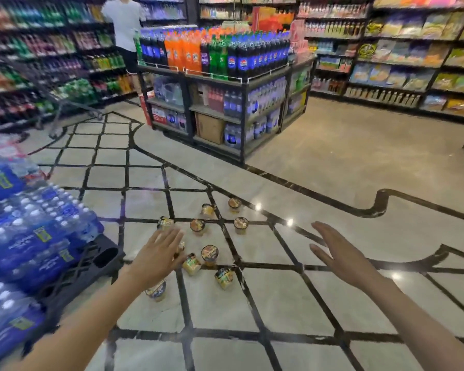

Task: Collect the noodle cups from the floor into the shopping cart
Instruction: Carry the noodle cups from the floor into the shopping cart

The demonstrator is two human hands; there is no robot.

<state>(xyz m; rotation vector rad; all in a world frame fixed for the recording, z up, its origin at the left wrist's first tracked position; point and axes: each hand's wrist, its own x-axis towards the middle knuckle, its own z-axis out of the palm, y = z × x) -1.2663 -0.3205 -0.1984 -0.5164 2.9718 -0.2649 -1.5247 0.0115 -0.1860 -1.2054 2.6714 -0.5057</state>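
hands first: the left hand (pixel 160 253) is stretched out flat with fingers spread, holding nothing, and it hovers over the near-left part of the cup cluster, partly covering one cup (pixel 180 247) so i can't tell if it's touching it. the right hand (pixel 338 253) is also released, fingers straight, palm turned inward, off to the right of the cups and well apart from them. looks to me like both are fanned out ready to scoop or grab, not mid-grip on anything.

the noodle cups (pixel 209 255) are all on the floor (pixel 252 298) in a loose scatter around where the black tile lines cross. some stand upright with the lid showing, a few are tipped on their sides, like the one nearest the camera on the left (pixel 157 290) and another (pixel 224 277) to its right. none look collected yet, so i'd say the task is right at the start.

the shopping cart (pixel 62 103) sits far back on the left by the drink shelves, blurry, well apart from the cups, so each load means a walk. packs of bottled water (pixel 38 231) on a dark pallet (pixel 91 266) crowd the left edge of the floor, just beside the left arm. a soda display (pixel 214 54) stands in the middle distance, and another person (pixel 125 25) is at the back shelves.
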